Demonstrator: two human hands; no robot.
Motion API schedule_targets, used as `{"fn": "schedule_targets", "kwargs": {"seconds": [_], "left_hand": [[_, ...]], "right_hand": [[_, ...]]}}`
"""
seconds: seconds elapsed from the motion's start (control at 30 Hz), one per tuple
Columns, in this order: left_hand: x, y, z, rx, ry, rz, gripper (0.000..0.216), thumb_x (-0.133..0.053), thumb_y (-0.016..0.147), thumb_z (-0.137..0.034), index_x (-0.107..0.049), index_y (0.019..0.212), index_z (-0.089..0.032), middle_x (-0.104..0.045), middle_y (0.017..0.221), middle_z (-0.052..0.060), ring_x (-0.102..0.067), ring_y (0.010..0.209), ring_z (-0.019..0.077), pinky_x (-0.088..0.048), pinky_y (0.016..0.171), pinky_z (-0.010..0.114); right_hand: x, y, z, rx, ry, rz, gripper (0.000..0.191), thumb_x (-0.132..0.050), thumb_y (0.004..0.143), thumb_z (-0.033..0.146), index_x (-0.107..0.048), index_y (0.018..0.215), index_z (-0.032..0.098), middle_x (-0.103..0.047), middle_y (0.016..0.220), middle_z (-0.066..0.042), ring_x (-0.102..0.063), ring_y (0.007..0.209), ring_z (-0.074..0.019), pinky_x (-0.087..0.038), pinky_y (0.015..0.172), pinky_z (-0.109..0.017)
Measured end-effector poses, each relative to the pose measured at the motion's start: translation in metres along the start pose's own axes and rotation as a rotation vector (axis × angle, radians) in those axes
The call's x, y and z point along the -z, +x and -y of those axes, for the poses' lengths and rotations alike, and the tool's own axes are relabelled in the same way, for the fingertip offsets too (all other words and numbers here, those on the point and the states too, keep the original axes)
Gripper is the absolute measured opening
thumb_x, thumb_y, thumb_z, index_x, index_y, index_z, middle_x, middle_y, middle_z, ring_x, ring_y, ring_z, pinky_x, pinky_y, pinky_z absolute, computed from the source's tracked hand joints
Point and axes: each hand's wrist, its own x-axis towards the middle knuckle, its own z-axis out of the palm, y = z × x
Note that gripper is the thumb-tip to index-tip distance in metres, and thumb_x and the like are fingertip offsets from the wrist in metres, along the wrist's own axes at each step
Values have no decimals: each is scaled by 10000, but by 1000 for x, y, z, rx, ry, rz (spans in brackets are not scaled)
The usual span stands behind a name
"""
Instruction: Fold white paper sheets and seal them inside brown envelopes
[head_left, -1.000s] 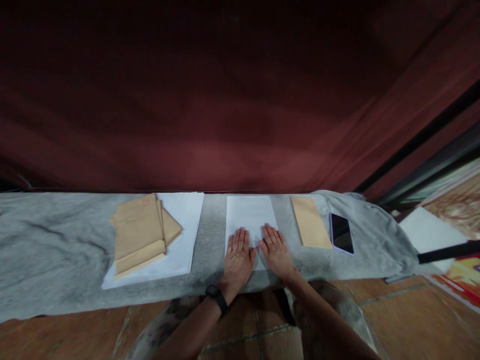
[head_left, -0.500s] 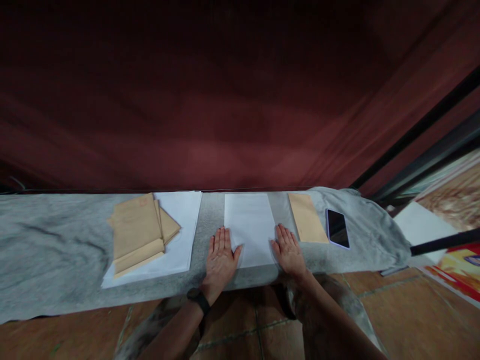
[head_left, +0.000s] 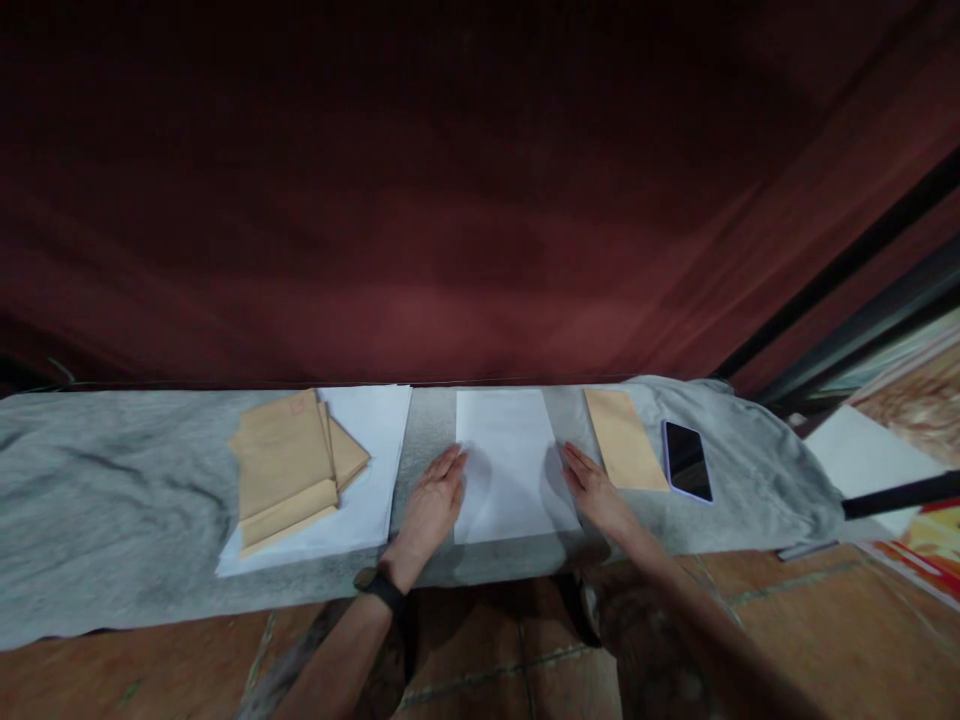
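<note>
A white sheet of paper (head_left: 506, 460) lies flat on the grey cloth between my two hands. Along its left edge, my left hand (head_left: 435, 500) is tilted inward with fingers stretched out, holding nothing. My right hand (head_left: 598, 495) mirrors it at the right edge, its fingers straight and also free of any object. Whether the fingertips touch the paper or hover just over it, I cannot tell. Close to the right hand lies a single brown envelope (head_left: 626, 440).
At left, several brown envelopes (head_left: 285, 450) rest on a stack of white paper (head_left: 375, 500). A phone (head_left: 686, 460) lies right of the single envelope. Grey cloth (head_left: 112, 520) covers the narrow bench, backed by a dark red surface (head_left: 480, 250). Tiled floor (head_left: 810, 630) shows below.
Both hands have turned from palms-down, thumbs spread, to tilted with palms facing inward at the paper's sides. The view has shifted slightly, moving everything a little to the right.
</note>
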Motion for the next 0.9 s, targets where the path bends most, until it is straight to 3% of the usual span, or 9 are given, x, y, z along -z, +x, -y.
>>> {"fn": "schedule_targets", "kwargs": {"seconds": [0.2,0.37,0.57,0.9], "left_hand": [[-24,24,-38,-105,15,-3,509,-355,1043,-247,-483,1510,-88,-496,1587,158,-416,1509,261,-378,1244,480],[-44,51,-47,11,84,20,562,-329,999,-153,-434,1541,-47,-461,1606,185,-348,1544,271,-298,1275,490],[-57,61,-53,134,144,49,585,-339,985,-147,-423,1557,-60,-419,1625,199,-318,1555,296,-276,1268,529],[-55,58,-59,199,161,43,587,-295,1044,-276,-386,1574,-41,-357,1661,181,-270,1575,281,-255,1286,494]], "right_hand": [[-28,37,50,164,44,76,533,-307,1097,421,-549,1504,177,-493,1598,-111,-449,1488,-242,-396,1234,-481],[-51,71,82,202,-1,144,606,-177,1118,411,-524,1515,112,-482,1599,-136,-419,1507,-229,-341,1256,-467],[-68,107,79,190,-171,132,554,-242,1118,399,-491,1545,147,-413,1642,-105,-365,1537,-242,-273,1271,-473],[-76,149,60,84,-293,67,568,-285,1103,412,-428,1585,147,-385,1651,-111,-393,1520,-265,-277,1250,-460]]}}
